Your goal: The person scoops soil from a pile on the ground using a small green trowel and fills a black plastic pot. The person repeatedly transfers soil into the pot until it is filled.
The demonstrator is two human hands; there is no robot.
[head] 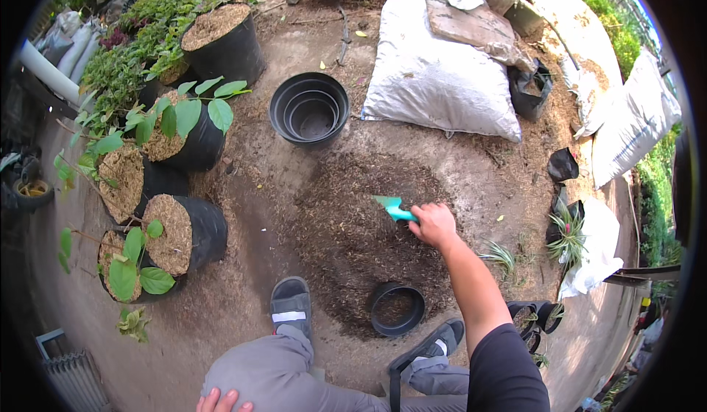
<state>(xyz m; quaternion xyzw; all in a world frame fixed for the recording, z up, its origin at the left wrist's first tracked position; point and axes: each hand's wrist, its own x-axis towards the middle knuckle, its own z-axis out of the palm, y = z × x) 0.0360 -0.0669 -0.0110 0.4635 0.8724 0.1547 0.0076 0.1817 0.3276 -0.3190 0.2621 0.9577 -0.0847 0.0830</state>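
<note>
My right hand grips a turquoise garden trowel by its handle. The trowel's blade points left, over a wide spread of dark potting mix on the ground. Between my feet and the mix stands a round black plastic pot, with some mix visible inside. At the bottom edge, the fingers of my left hand rest on my grey trouser leg; the rest of that hand is cut off by the frame.
Nested black pots stand beyond the mix. A white woven sack lies behind, a wooden board on it. Filled black grow bags with leafy plants line the left. Small spider plants sit at right, near another white sack.
</note>
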